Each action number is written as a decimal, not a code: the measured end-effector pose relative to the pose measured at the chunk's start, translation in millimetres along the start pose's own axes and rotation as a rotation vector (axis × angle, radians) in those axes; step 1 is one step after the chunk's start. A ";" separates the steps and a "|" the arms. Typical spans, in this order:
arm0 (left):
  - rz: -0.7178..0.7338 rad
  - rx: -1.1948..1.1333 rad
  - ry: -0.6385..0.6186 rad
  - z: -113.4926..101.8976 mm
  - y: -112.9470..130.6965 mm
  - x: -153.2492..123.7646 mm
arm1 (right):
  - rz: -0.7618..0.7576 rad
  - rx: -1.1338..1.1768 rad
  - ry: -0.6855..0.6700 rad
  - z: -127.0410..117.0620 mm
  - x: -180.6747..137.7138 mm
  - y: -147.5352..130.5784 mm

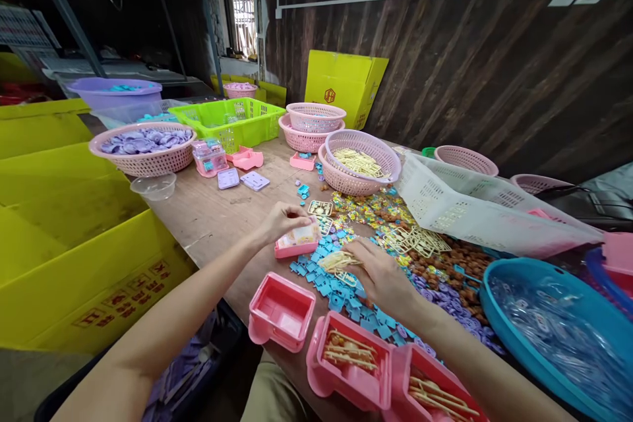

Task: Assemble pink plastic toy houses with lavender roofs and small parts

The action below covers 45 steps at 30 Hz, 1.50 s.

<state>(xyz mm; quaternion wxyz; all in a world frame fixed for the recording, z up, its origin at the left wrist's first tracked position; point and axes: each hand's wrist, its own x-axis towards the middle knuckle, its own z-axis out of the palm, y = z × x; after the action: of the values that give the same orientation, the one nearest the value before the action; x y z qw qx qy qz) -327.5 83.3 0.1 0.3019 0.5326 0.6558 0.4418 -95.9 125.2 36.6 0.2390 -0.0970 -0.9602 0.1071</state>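
My left hand is closed in a pinch over a small pink tray with pale pieces in it, resting on the wooden table. My right hand lies curled over a pile of small blue plastic parts and grips a bundle of cream plastic sprue pieces. Three pink toy boxes stand open at the near edge: one empty, two holding cream sticks.
Pink baskets with cream parts, a basket of purple lids, a green crate, a tipped white basket and a blue tub ring the work area. Yellow boxes stand on the left. Brown and multicoloured small pieces cover the table's middle.
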 end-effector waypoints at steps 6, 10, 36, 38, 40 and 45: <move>0.162 -0.247 -0.357 1.7 47.2 -55.7 | -0.109 0.069 -0.077 -2.0 15.2 -41.7; 0.045 -0.396 -0.365 -13.9 41.2 -87.9 | -0.009 0.153 -0.085 0.5 15.0 -51.9; 0.076 -0.116 0.013 15.1 -41.4 -156.8 | 0.234 -0.080 -0.344 76.2 25.9 -88.2; 0.060 -0.112 0.006 14.2 -40.3 -156.0 | 0.214 -0.133 -0.331 84.3 22.4 -87.5; 0.041 -0.100 -0.001 13.5 -39.8 -155.9 | 0.231 -0.146 -0.309 88.8 18.3 -85.4; 0.052 0.023 -0.002 12.6 -41.0 -159.1 | 0.254 -0.069 -0.369 72.8 5.7 -79.9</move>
<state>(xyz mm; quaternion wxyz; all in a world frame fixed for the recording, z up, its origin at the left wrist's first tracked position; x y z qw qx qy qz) -294.4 -68.7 -54.1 0.2851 0.5534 0.6463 0.4414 -146.5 38.4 -3.5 0.0406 -0.2041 -0.9708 0.1196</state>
